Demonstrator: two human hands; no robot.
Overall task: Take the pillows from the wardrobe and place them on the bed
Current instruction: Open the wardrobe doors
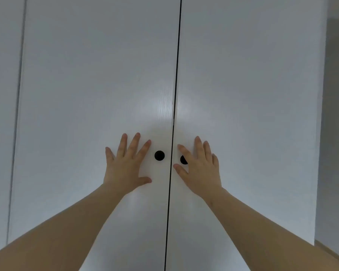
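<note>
Two tall white wardrobe doors are shut, the left door (98, 94) and the right door (252, 94), with a thin dark gap between them. Each has one small round black knob near the gap – two knobs. The left knob (159, 155) shows whole; the right knob (183, 160) is half hidden behind the right hand (199, 169). Two bare hands are up at the doors, fingers spread wide, holding nothing. The left hand (125, 165) is just beside its knob. No pillows show – the doors hide the inside.
</note>
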